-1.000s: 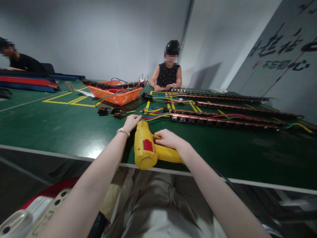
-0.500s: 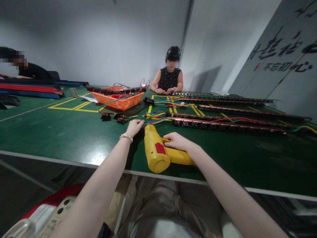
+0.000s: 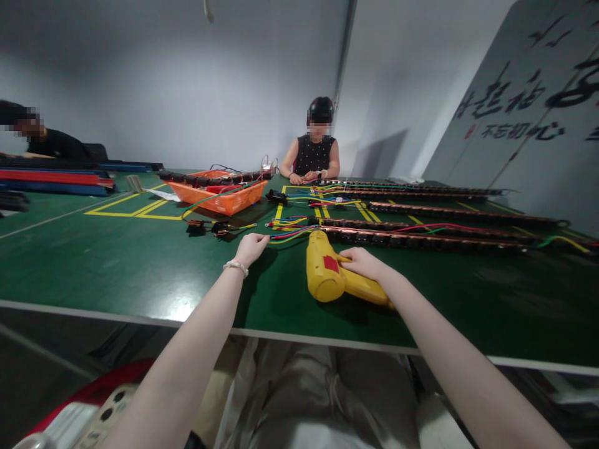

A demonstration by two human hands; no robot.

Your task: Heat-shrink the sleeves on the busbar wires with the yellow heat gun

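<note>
Green bench, centre frame: my right grip wraps the yellow heat gun by its handle, barrel pointing up-frame at the coloured wires, while my left grip, nearer them, curls at their ends, pinching one or not I cannot tell.

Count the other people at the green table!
2: one person at the far end, a second person at the far left edge. Others may be out of view.

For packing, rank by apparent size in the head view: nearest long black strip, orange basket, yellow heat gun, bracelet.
1. long black strip
2. orange basket and yellow heat gun: look alike; the gun is nearer, so unsure
3. bracelet
</note>
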